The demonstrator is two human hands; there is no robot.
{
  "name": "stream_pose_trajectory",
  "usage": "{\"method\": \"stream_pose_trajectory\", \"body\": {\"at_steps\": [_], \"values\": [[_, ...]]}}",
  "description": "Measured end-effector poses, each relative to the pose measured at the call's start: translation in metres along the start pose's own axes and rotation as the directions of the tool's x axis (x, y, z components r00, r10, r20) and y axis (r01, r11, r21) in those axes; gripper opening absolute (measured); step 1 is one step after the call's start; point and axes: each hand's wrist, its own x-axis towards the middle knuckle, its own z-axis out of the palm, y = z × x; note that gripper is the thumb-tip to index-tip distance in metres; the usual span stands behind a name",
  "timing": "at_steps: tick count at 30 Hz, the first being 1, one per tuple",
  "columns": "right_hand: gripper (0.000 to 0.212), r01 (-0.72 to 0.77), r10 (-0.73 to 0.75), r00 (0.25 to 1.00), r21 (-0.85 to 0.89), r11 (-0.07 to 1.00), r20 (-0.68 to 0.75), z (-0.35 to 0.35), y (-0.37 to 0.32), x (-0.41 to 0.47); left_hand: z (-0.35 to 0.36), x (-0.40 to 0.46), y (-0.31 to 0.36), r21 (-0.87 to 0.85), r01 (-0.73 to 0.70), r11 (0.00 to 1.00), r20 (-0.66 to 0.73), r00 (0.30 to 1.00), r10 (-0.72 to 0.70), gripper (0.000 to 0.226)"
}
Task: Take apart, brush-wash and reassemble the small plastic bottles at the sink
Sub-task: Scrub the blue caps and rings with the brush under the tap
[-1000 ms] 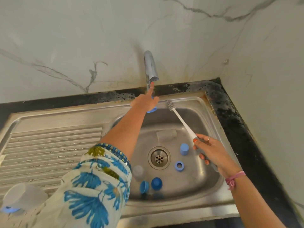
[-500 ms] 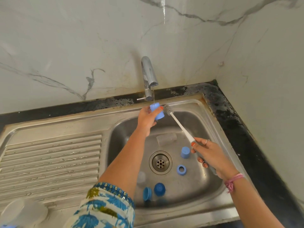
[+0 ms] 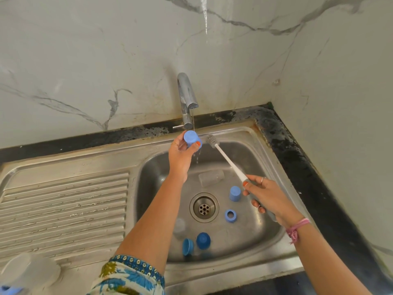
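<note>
Head view shows a blue cap (image 3: 191, 138) held under the tap (image 3: 187, 99), a thin stream running over it; the left hand (image 3: 180, 154) pinches it between thumb and fingers. Just beside it hovers the brush (image 3: 225, 156), its handle wrapped in the right hand (image 3: 268, 196). More blue parts and clear bottle bodies lie in the sink (image 3: 274, 167). This looks like the washing step; next, the bristles likely need to enter the cap's open side, which faces away
</note>
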Motion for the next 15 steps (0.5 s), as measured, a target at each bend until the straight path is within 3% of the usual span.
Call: {"method": "stream_pose_trajectory", "body": {"at_steps": [4, 7, 10, 15], "values": [[0.023, 0.061, -0.061, 0.998, -0.060, 0.996, -0.010, -0.005, -0.001, -0.011, 0.005, 0.000, 0.015, -0.337, 0.259, 0.905, 0.024, 0.963, -0.267, 0.043], [0.019, 0.128, -0.130, 0.991, -0.127, 0.984, -0.011, -0.011, -0.002, -0.020, 0.002, 0.003, 0.022, -0.482, 0.430, 0.763, 0.029, 0.879, -0.477, 0.042], [0.021, 0.171, -0.172, 0.985, -0.181, 0.969, 0.007, -0.019, -0.003, -0.029, 0.000, 0.004, 0.026, -0.493, 0.530, 0.690, 0.063, 0.813, -0.580, 0.045], [0.029, 0.217, -0.238, 0.971, -0.399, 0.891, -0.002, -0.029, -0.007, -0.038, 0.003, 0.006, 0.028, -0.436, 0.551, 0.712, 0.043, 0.803, -0.595, 0.041]]}}
